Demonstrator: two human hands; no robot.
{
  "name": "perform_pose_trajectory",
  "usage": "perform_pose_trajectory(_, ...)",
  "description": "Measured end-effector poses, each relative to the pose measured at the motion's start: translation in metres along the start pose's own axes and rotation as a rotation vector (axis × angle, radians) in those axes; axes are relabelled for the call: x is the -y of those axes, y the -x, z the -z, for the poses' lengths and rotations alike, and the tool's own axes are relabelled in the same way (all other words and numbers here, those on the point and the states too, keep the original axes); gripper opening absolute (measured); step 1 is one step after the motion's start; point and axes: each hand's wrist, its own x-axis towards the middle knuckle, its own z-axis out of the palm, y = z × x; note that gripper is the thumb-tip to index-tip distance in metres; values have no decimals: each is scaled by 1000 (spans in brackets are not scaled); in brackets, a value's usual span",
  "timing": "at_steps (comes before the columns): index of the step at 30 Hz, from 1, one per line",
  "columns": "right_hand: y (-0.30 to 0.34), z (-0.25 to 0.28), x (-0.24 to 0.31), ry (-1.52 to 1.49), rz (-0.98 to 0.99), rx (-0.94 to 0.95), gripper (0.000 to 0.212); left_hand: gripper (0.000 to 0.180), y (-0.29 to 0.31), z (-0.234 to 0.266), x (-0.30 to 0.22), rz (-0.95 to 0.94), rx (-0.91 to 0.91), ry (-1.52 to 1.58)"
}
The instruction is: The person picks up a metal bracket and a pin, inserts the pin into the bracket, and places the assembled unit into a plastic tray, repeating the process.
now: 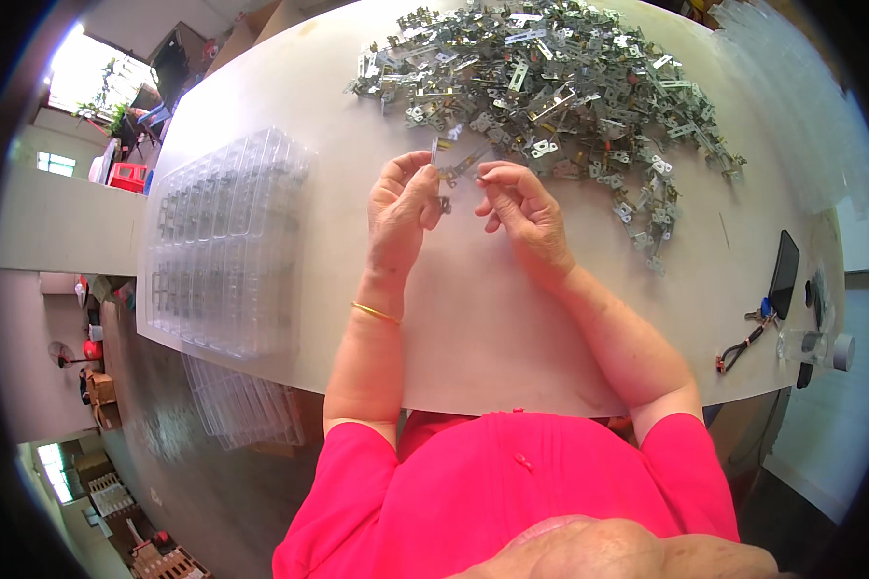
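Pinching slim silvery metal bracket [434, 151] in my left hand [401, 207], right hand [528, 217] curled, contents unclear; slack grip could drop it.

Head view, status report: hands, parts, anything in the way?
Left hand pinching metal piece. Right hand close by, grip unclear. Metal pile just beyond; clear trays well aside, left.

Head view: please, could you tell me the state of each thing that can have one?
Left hand: closed on a metal piece
Right hand: curled, grip unclear
Metal parts: loose, heaped
Plastic trays: stacked, pieces inside
Phone: lying, screen dark
Bottle: on its side
Bracelet: worn
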Motion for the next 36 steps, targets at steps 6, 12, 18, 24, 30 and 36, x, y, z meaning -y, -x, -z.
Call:
perform_pose_trajectory(6, -11, 7, 6, -65, 95, -47, 14, 21, 4, 5, -5, 190, 127, 70)
perform_pose_trajectory(12, -13, 4, 3, -12, 186, 44, 15, 20, 6, 12, -3, 252, 218, 26)
perform_pose_trajectory(18, -7, 8, 10, 95, 238, 68, 15, 17, 8, 3, -2, 252, 203, -12)
perform_pose_trajectory(24, -4, 2, 12, 144, 251, 150, 17, 26, 10, 2, -1, 185, 271, -341)
perform_pose_trajectory(30, -2, -8, 17, 199, 323, -3, 17, 28, 6, 4, 4, 105, 197, -414)
perform_pose_trajectory(36, -1, -8, 14, 207, 39, -73, 11, 29, 3, 13, 5, 136, 150, -189)
